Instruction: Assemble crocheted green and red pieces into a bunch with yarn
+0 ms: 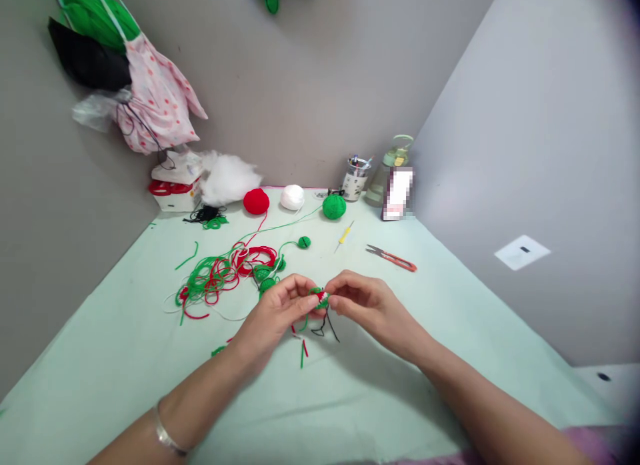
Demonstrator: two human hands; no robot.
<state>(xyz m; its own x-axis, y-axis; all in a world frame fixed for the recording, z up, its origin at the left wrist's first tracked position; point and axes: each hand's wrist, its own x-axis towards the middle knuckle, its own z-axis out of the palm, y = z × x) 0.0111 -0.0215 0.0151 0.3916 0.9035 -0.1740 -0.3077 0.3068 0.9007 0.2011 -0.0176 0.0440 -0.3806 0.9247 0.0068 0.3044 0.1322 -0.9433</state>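
The left forearm (205, 388) slants in from seven o'clock, its hand (280, 311) pointing toward one, thumb and fingers pinched. The right forearm (475, 388) enters from four, its hand (367, 305) aimed toward ten, fingers bent, fingertips near the left hand's at six.

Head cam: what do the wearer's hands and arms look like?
Left hand and right hand: ungloved. Left forearm: no sleeve visible, silver-coloured bangle. Right forearm: no sleeve visible. Pinkish fabric beside it; can't tell if it's clothing.
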